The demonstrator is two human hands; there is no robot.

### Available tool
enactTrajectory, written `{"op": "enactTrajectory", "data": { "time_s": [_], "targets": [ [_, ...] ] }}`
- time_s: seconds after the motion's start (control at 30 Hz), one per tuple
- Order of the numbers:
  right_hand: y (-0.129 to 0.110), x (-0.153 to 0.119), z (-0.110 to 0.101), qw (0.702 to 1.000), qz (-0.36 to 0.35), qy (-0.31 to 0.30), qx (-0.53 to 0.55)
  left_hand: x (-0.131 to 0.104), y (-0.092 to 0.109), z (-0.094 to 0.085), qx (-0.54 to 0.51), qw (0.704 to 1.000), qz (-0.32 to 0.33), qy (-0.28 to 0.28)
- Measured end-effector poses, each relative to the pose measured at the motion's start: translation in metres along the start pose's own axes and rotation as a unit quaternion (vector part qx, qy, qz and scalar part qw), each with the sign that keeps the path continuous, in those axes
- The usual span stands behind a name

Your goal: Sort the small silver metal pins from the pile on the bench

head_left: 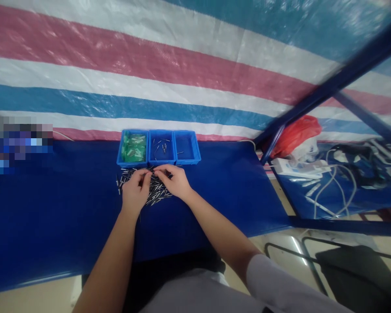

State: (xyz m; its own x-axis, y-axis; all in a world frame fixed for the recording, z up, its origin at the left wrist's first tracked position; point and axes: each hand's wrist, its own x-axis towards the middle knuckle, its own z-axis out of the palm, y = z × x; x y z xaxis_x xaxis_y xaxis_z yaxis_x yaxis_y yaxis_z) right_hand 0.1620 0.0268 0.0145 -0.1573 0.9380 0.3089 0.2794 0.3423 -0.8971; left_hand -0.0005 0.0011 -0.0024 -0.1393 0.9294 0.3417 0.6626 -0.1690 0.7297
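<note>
A heap of thin black and silver rod-like pieces [156,195] lies on the blue table [228,191]. Over the top of this heap, my left hand [137,187] is closed, thumb and fingertips pinched together. My right hand [174,180] meets it from the other side, also in a pinch, its fingertips almost touching the left ones. Whatever the fingertips hold is too small to make out. Just beyond them stand three blue bins in a row: the left bin [119,158] has green and clear packets, the middle bin [162,161] several thin pieces, the right bin [190,145] a thin piece.
A striped plastic sheet [189,87] hangs behind the table. On the right, past a blue metal frame [309,95], a second surface carries a red plastic bag [296,134], a white box [296,167] and loose cables [342,191]. A dark chair [358,274] stands at lower right.
</note>
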Motion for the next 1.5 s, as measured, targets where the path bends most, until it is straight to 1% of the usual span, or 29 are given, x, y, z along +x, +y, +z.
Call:
{"op": "enactTrajectory", "data": {
  "time_s": [0.27, 0.6, 0.87, 1.5],
  "targets": [
    [-0.0012, -0.0006, 0.0001, 1.0, -0.008, 0.007, 0.015, 0.0001, -0.0018, 0.0002, 0.003, 1.0, -0.003, -0.002],
    [-0.0001, -0.0012, 0.0013, 1.0, -0.007, 0.002, -0.005, 0.0002, -0.0024, 0.0007, 0.0, 1.0, -0.003, 0.002],
    [-0.0009, -0.001, 0.0018, 1.0, -0.025, 0.009, 0.002, 0.0002, -0.0041, 0.0012, -0.005, 1.0, -0.005, 0.0],
    [-0.0025, -0.0017, 0.0031, 0.999, -0.033, -0.006, -0.008, 0.0011, -0.0056, 0.0014, -0.011, 1.0, -0.02, 0.003]
  ]
}}
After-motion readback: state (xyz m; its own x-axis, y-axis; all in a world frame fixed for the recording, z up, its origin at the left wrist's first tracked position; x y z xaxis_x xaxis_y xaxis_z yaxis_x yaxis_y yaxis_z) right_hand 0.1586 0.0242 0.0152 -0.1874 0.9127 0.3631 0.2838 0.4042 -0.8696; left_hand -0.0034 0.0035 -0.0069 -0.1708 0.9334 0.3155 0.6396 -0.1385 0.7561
